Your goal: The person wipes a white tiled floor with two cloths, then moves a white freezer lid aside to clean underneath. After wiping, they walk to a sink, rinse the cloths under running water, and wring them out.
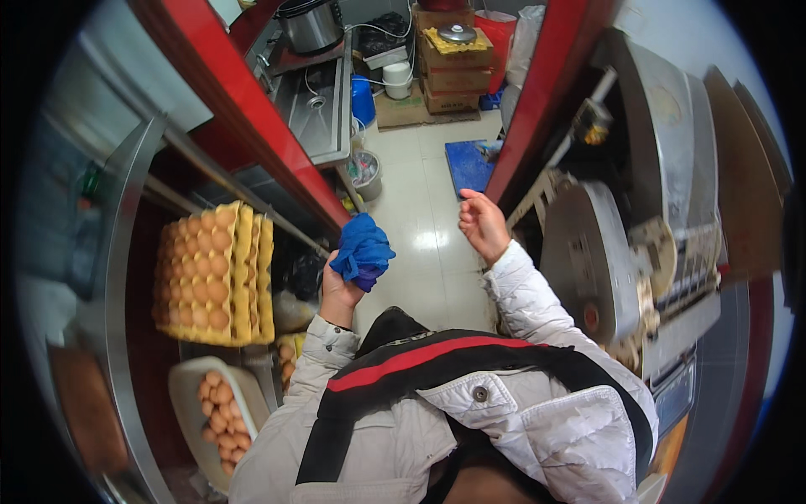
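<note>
A crumpled blue cloth [362, 249] with a purple part at its lower edge is held in my left hand [338, 293], in front of my body. Stacked egg trays [214, 277] full of brown eggs stand to the left of that hand, apart from it. My right hand [483, 227] is raised with its fingers curled, and I see nothing in it. It hovers over the tiled floor [419, 220], left of a large grey metal machine [582, 258].
A red door frame [264, 113] borders the passage ahead. Beyond it are a steel sink [315, 120], a bucket [366, 176], stacked cardboard boxes [456, 79] and a blue flat object [467, 167] on the floor. A white bin [195, 403] of loose eggs sits at lower left.
</note>
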Available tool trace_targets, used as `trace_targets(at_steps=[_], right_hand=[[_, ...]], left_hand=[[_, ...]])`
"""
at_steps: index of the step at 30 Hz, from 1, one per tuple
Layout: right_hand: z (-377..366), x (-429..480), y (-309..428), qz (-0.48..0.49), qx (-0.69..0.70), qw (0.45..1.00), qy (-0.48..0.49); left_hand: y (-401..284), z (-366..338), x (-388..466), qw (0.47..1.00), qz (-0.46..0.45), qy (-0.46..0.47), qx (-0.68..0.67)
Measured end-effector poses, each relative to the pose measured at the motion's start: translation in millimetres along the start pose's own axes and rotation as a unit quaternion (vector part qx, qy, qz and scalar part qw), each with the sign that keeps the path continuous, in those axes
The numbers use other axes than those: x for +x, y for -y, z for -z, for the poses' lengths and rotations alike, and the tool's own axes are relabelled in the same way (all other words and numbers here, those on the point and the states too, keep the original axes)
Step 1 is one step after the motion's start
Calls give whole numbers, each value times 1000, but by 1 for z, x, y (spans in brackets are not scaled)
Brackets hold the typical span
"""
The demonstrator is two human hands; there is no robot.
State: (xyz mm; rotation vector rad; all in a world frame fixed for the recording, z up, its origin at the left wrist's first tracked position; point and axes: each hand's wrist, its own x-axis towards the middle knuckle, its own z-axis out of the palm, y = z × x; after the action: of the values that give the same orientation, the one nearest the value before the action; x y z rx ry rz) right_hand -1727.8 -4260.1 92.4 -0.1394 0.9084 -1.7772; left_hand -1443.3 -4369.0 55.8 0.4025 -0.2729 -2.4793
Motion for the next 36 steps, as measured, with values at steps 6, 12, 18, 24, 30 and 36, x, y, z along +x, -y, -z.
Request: trace_targets(at_steps=[6,12,18,24,30,36], right_hand=[[-22,163,-12,-50,42,998,12],[-41,299,46,-17,58,998,-4],[-43,461,99,-62,62,996,-25],[-96,652,127,-189,-50,980,31],[-273,806,105,-121,-243,926,262],[-396,914,44,-147,-289,873,365]], left_hand=[[-71,13,168,998,26,48,-43],[-184,-27,326,998,-47,-28,13],[-257,-13,456,983,-129,-110,-69],[-301,9,502,945,-261,-177,-82],[-311,9,511,848,-404,-330,-87],[-350,45,555,822,-467,-302,-124]])
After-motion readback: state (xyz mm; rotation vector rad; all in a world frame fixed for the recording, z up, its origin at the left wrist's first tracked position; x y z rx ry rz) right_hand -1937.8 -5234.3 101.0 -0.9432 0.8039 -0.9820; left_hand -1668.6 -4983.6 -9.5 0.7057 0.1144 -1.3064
